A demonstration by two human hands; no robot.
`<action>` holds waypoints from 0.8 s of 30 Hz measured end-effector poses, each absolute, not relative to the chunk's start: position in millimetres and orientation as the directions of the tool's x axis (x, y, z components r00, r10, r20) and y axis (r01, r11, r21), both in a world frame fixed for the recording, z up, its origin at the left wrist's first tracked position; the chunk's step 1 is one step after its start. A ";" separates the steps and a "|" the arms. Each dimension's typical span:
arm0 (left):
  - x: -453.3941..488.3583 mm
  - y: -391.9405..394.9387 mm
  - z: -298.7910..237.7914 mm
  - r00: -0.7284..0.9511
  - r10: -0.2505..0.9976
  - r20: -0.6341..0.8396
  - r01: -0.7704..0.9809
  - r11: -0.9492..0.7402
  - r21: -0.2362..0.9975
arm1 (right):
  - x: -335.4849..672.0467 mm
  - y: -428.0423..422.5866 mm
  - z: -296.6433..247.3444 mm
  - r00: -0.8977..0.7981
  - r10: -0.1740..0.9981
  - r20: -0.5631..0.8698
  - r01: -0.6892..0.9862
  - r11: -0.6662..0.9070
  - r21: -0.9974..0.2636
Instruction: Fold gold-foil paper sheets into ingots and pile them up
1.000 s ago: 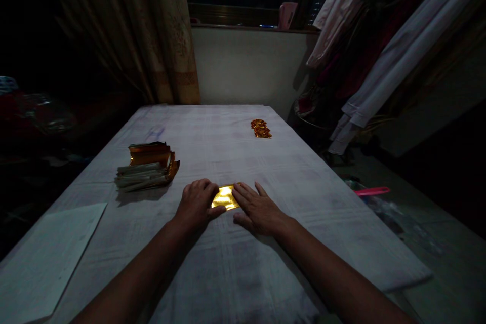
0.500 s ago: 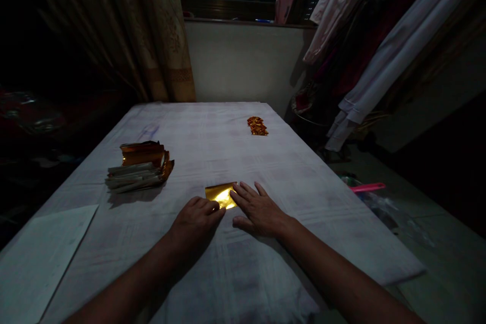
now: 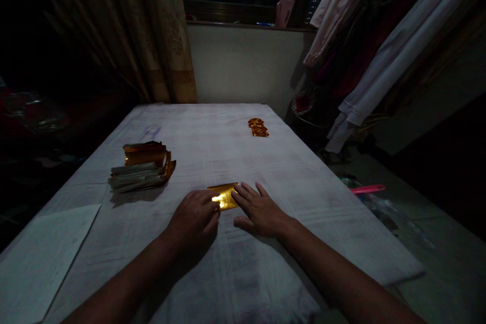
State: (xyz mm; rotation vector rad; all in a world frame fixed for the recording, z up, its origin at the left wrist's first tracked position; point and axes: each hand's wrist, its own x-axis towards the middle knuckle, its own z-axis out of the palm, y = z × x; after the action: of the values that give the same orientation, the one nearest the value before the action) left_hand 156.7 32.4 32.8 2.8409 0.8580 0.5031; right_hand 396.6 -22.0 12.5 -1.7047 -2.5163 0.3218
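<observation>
A small rectangle of shiny gold foil paper [image 3: 228, 197] lies on the cloth-covered table, partly under both hands. My left hand [image 3: 195, 215] is closed, its bent fingers pressed together over the left end of the foil paper, the fingertips partly hidden. Flat over the right end rests my right hand [image 3: 260, 210], open with its fingers spread and the thumb apart. To the left stands a stack of folded gold and grey paper sheets [image 3: 142, 172]. Toward the far right of the table sits a short row of folded gold foil pieces [image 3: 258, 127].
A white paper sheet [image 3: 49, 258] covers the table's left front corner. The table [image 3: 212, 147] bears a pale checked cloth. Clothes [image 3: 364, 86] hang at the right, above a pink-handled thing [image 3: 368, 189] on the floor. A curtain [image 3: 167, 50] hangs at the back left.
My left hand has shifted slightly left and its fingers have moved up over the foil paper's left end. My right hand stays in place on the right end.
</observation>
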 end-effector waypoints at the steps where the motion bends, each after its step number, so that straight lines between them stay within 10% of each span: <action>1: 161.8 34.3 29.8 0.771 0.586 0.250 0.538 -0.809 0.238 | 397.2 -22.2 12.5 -0.374 0.926 -0.043 0.909 0.357 -0.217; 24: 164.0 40.8 -5.2 0.637 0.764 0.101 0.717 -0.636 0.284 | 408.0 -65.4 10.2 -0.345 0.938 -0.047 0.918 0.327 -0.223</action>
State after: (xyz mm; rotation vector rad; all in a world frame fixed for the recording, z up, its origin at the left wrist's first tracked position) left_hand 164.0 40.8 -5.2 2.6414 1.2123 0.3130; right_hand 408.0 -65.4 10.2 -1.7428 -2.4837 0.3218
